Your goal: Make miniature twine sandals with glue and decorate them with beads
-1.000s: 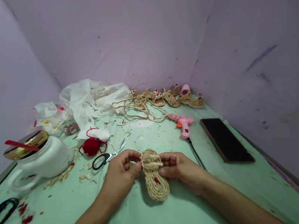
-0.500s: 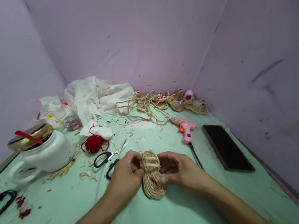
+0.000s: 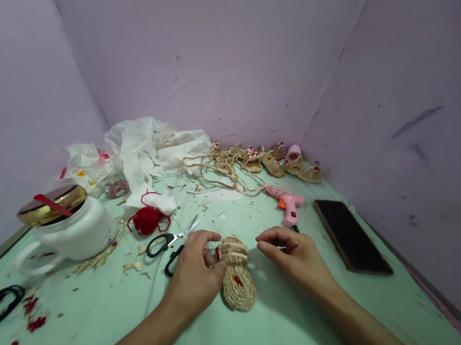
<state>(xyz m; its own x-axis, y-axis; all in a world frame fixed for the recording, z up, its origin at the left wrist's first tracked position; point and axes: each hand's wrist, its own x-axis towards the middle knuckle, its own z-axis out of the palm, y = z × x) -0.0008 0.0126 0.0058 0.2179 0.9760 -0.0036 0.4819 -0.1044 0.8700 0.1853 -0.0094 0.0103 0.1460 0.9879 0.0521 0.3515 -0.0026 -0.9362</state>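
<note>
A small woven jute sandal (image 3: 235, 276) with a red dot on its sole lies on the green table (image 3: 106, 326). My left hand (image 3: 195, 274) pinches the sandal's left side near the strap, fingers curled. My right hand (image 3: 296, 255) hovers just right of the sandal, apart from it, with its fingers loosely curled and nothing visible in them.
Black-handled scissors (image 3: 167, 245) lie just behind my left hand. A pink glue gun (image 3: 287, 203) and a dark phone (image 3: 348, 229) lie to the right. A red yarn ball (image 3: 147, 219), a white jar with gold lid (image 3: 66, 225), plastic bags (image 3: 144, 151) and more jute sandals (image 3: 272, 161) sit behind.
My right hand has let go of the sandal and drawn away to the right. The left hand stays on it. The view has shifted slightly.
</note>
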